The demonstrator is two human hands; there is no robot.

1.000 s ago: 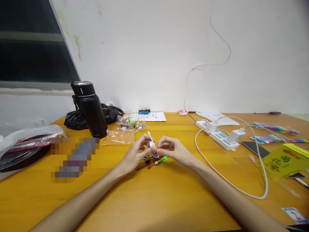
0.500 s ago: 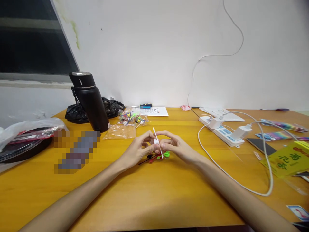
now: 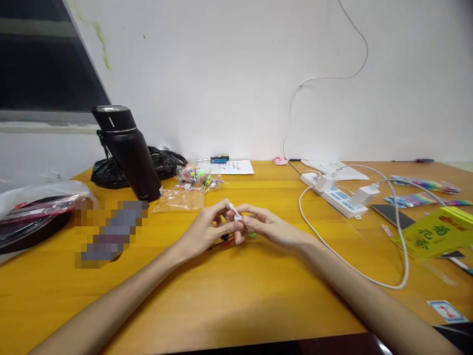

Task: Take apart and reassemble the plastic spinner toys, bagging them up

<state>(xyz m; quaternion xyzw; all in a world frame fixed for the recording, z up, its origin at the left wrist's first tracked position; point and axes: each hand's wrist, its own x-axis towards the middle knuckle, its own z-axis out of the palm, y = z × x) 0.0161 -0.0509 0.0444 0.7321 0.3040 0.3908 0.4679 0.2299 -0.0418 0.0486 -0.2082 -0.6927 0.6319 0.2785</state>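
At the centre of the frame, the left hand [image 3: 207, 229] and right hand [image 3: 275, 229] meet over the desk [image 3: 221, 301], fingers [image 3: 226, 229] of both pinched closed on a small white piece [image 3: 238, 217]. Beneath them lie coloured parts [image 3: 252, 234], mostly hidden; a black bottle [image 3: 127, 160] stands left of centre.

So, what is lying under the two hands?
Below the left hand and right hand, a thin black rod, a black piece, a red bit and a green bit show partly; the hands cover the rest.

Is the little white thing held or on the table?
Held: the left hand and right hand pinch the white piece between them.
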